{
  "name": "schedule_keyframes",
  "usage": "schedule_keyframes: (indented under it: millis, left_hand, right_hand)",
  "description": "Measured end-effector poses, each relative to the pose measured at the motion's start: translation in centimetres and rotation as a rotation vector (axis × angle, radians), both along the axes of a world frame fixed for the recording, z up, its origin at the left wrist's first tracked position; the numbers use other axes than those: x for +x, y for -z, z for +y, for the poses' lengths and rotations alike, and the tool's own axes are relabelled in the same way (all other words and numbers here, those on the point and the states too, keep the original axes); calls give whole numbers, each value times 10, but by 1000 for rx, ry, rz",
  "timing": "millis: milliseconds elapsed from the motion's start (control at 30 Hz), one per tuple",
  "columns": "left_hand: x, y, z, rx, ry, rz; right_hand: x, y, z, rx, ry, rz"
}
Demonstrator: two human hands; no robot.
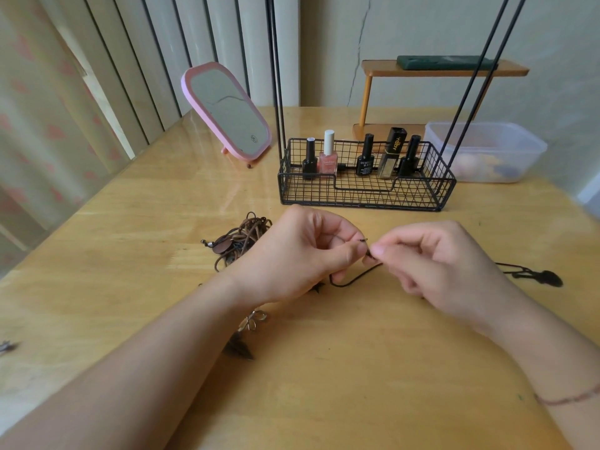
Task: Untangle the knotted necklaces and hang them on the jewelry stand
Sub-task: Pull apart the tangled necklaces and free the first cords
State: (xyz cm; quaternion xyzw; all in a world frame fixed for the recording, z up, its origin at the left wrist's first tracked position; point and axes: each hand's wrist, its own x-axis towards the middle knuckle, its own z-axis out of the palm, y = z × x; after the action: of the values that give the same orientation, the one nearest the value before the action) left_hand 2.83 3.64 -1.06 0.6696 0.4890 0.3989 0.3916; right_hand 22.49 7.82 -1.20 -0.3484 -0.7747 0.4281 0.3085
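Two bare hands are working over a glossy yellow wooden table [324, 384]: the left hand [302, 254] and the right hand [435, 264] are each pinching, fingers curled, one end of a thin black cord necklace [355, 279], apparently bringing its small clasp together at the fingertips so the loop can be hung. The cord is trailing right toward a dark pendant [548, 278] lying on the table. A knotted heap of brown leather cord necklaces [242, 238] is waiting just left of the left hand, still tangled. The black wire jewelry stand with a mesh basket [363, 186] is standing just beyond the hands, holding five nail polish bottles [328, 154]. A pink-framed mirror [227, 112] and a clear plastic tub [487, 151] are flanking it, neither blocking the reach.
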Motion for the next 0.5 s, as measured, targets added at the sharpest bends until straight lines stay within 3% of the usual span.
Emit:
schedule_keyframes:
  millis: [100, 500]
  left_hand:
    - [1, 1, -1, 74, 23, -3]
    - [2, 4, -4, 321, -31, 284]
  right_hand:
    - [0, -7, 0, -379, -1, 94]
    - [-5, -4, -3, -365, -9, -25]
